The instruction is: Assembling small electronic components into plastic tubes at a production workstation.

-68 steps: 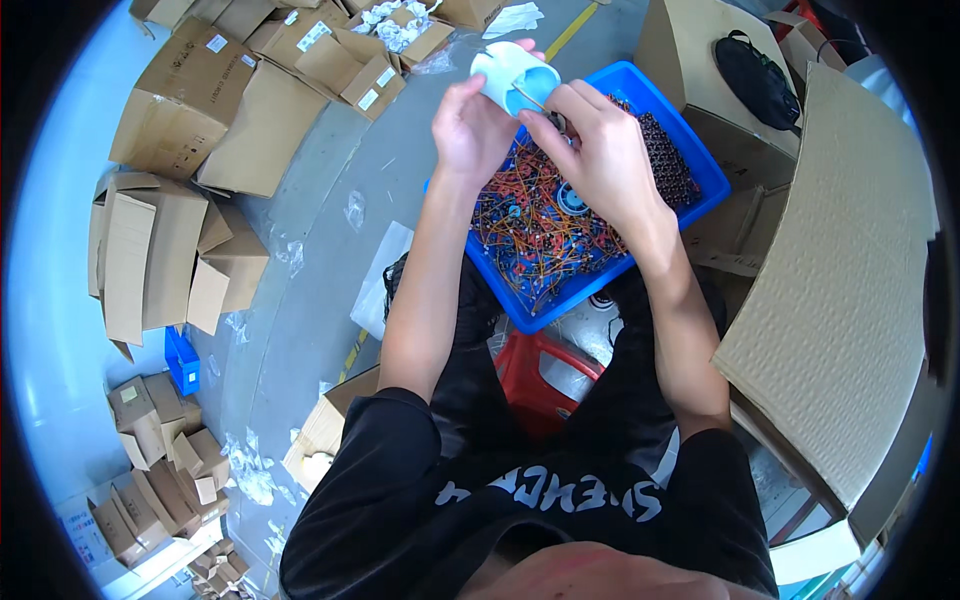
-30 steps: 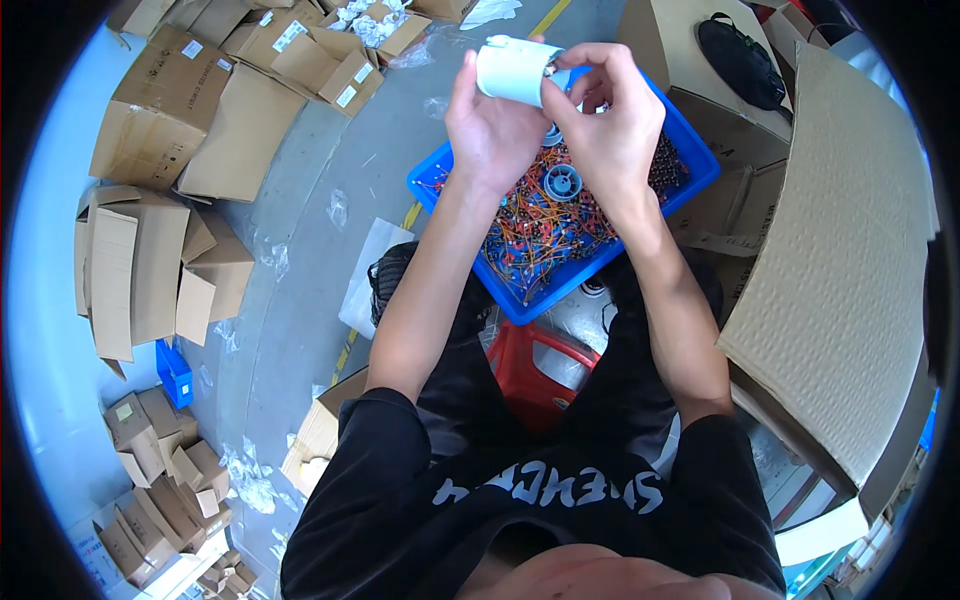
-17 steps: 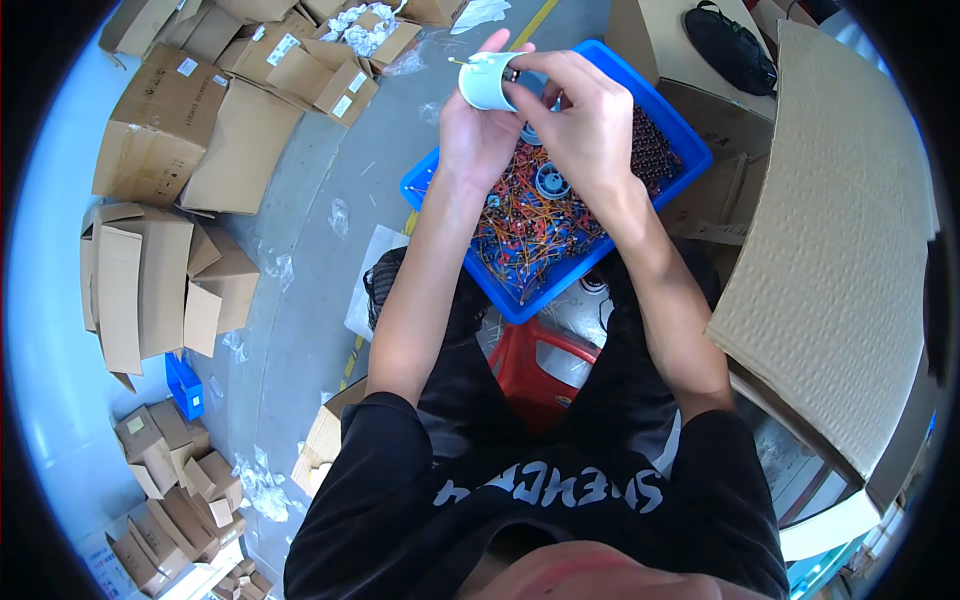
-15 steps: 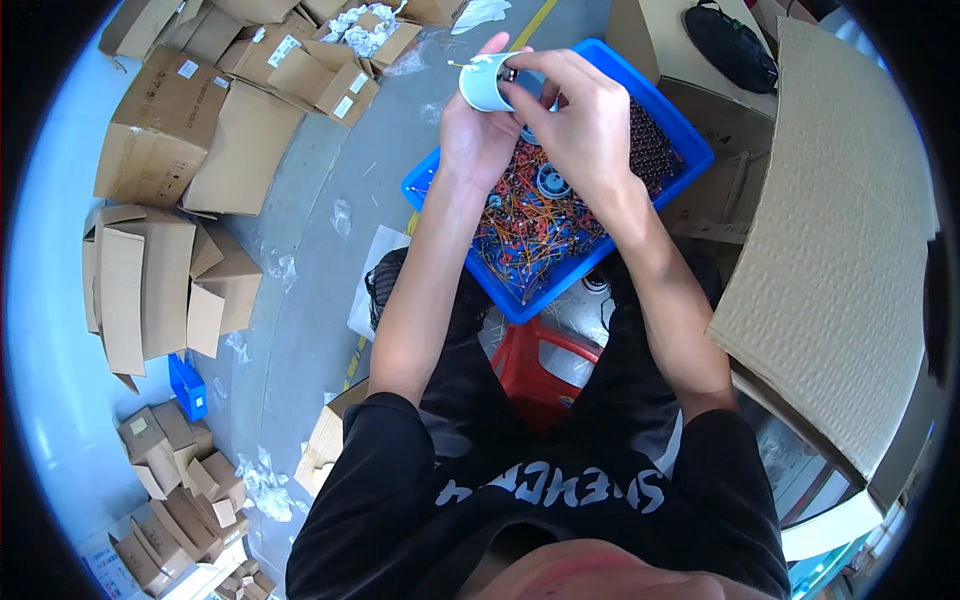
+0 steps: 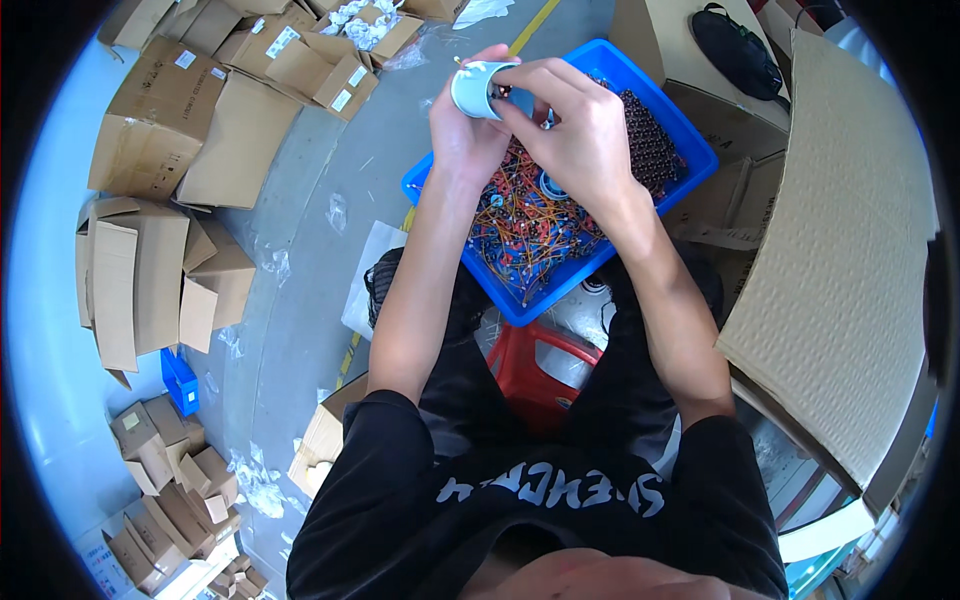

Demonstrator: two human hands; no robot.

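My left hand [image 5: 462,142] is wrapped round a pale blue-white, cup-shaped housing [image 5: 470,93], tilted with its opening toward my right hand. At that opening my right hand [image 5: 590,135] has thumb and fingers closed on a small dark part with a coppery glint [image 5: 499,91]; its kind is too small to tell. Both hands are raised over the far left part of a blue plastic bin [image 5: 520,315]. Inside it lie tangled orange, red and blue wires [image 5: 535,235] with small parts, and many dark round pieces [image 5: 655,145] on the right side.
The bin sits beyond my knees, with a red plastic stool [image 5: 525,375] below it. A large cardboard flap [image 5: 830,240] rises close to my right arm, and a black pouch [image 5: 735,50] lies behind it. Cardboard boxes [image 5: 155,130] and plastic scraps [image 5: 258,485] are at left.
The housing and both hands have shifted slightly left and nearer. More of the dark part shows at the opening. The grip of each hand looks the same.
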